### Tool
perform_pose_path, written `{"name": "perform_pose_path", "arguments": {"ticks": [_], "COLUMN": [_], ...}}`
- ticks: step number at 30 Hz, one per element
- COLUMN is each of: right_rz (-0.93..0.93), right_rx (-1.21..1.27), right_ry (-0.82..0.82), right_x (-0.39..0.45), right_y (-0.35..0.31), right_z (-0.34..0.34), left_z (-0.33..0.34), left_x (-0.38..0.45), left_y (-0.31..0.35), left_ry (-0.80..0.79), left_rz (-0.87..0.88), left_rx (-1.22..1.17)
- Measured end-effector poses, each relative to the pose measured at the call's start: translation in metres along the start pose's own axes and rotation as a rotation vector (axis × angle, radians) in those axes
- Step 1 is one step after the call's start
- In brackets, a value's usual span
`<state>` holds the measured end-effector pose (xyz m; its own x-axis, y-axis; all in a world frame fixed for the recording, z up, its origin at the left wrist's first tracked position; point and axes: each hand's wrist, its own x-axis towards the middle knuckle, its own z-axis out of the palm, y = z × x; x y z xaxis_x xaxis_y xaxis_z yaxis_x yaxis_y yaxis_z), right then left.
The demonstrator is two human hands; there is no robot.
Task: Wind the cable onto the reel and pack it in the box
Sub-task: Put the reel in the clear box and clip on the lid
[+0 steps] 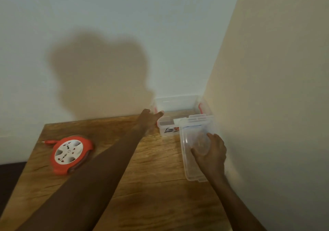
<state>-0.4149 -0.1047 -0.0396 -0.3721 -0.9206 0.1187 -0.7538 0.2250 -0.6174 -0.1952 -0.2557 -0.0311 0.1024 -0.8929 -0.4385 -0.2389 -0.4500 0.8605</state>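
Note:
An orange cable reel [70, 154] with a white socket face lies flat on the wooden table [142, 186] at the left, its plug end sticking out at its upper left. A clear plastic box [175, 106] with red latches stands open in the far corner. My left hand [148, 119] reaches to the box's left front edge, fingers stretched towards it. My right hand [211, 153] holds the clear lid [193, 149], which is tilted up near the right wall, thumb on its face and fingers behind its right edge.
A white wall runs behind the table and a cream wall [267, 106] hems in its right side, close to the lid. A small clear tray [167, 123] with a label sits at the box's front. A dark surface lies beyond the table's left edge.

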Motion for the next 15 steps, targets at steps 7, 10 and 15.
{"name": "perform_pose_path", "arguments": {"ticks": [7, 10, 15], "right_rz": [-0.208, -0.276, -0.341], "right_rx": [-0.316, -0.289, -0.075], "right_ry": [-0.092, -0.133, -0.110], "right_x": [0.009, 0.020, 0.004], "right_y": [-0.015, -0.008, -0.019], "right_z": [0.056, 0.060, 0.047], "left_z": [0.016, 0.009, -0.020], "left_x": [0.001, -0.008, -0.025], "left_y": [-0.006, -0.007, -0.016], "left_ry": [0.085, 0.126, 0.158], "left_rz": [-0.048, -0.015, 0.019], "left_rx": [0.040, 0.070, 0.103]}}
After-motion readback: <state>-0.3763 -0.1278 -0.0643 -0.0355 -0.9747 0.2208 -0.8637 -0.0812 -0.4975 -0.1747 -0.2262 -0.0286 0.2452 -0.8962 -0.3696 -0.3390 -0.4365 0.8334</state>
